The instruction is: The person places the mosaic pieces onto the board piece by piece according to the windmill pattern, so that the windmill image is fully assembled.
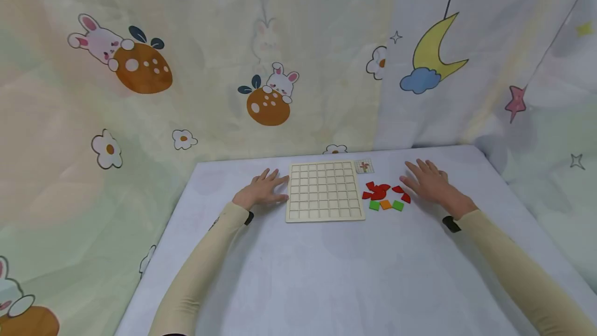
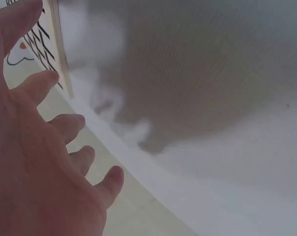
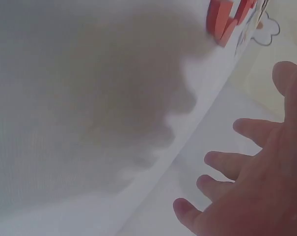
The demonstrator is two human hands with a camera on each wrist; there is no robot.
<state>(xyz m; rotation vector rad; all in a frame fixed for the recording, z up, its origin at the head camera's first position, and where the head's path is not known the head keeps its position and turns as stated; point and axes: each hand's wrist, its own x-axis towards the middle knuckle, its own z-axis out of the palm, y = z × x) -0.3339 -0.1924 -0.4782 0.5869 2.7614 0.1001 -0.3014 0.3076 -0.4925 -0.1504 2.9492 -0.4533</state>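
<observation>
My left hand (image 1: 262,191) is spread at the left edge of a pale grid board (image 1: 325,191), its thumb and forefinger right at the rim. Fingers of the left hand (image 2: 45,147) stretch out loosely in the left wrist view. On the other side, my right hand (image 1: 431,184) hovers over the table with fingers spread, just right of the loose pieces. Several red curved pieces (image 1: 379,192) lie in a cluster beside the board. Below them are two green squares (image 1: 374,205) and an orange one (image 1: 385,205). The right wrist view shows red pieces (image 3: 219,19) beyond the right hand (image 3: 256,172).
A small card (image 1: 364,166) with a red flower-like pattern on a grid lies at the board's upper right corner. The white-covered table (image 1: 336,274) reaches back to a printed curtain (image 1: 210,40) with rabbits and a moon. Dark bands circle both wrists.
</observation>
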